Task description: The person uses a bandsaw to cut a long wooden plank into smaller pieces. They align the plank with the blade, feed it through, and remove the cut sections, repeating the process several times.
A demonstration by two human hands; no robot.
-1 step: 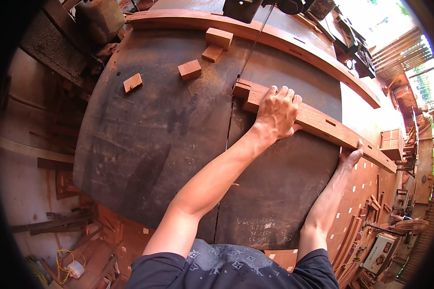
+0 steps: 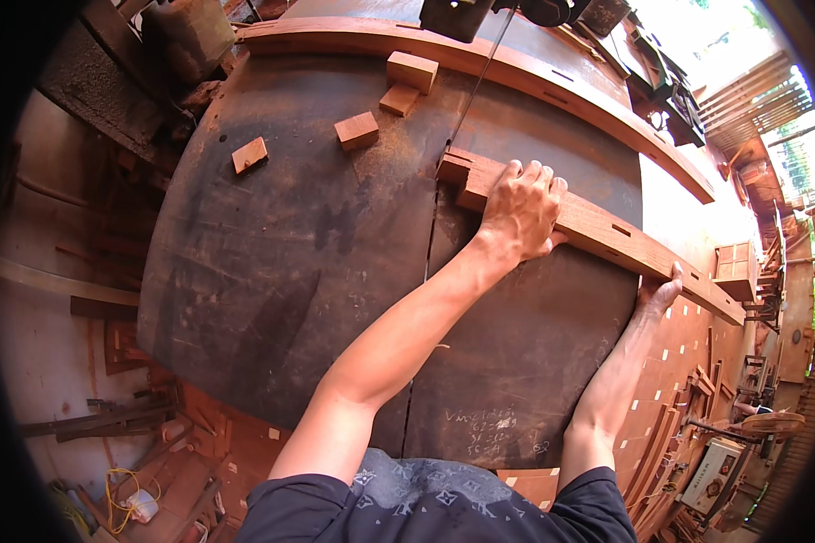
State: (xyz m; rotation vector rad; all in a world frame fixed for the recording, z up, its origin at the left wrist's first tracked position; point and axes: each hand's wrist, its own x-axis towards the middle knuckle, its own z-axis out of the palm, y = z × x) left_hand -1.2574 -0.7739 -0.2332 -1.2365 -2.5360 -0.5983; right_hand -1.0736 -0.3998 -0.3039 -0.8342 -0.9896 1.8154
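Pressing down flat, the left hand (image 2: 521, 210) lies with fingers spread over the near end of a long notched plank (image 2: 598, 231), palm on its top face and fingertips curled over the far edge, which looks like a hold meant to keep the wood tight to the table (image 2: 272, 271) and steady beside the thin blade (image 2: 473, 86) that drops just left of the plank's stepped end. The right hand (image 2: 659, 294) cups the plank from below and behind, farther along where it runs off the table's right edge, seemingly bearing the overhanging weight so the piece stays level; whether its fingers close fully round the wood cannot be told.

The plank lies slantwise across the table's right half, its cut end touching or just beside the blade. Four small offcut blocks (image 2: 357, 129) sit well apart from the hands on the far left part of the table, clear of the plank. A curved wooden rail (image 2: 552, 77) runs along the table's far rim. Scraps litter the floor (image 2: 688, 362) at right.
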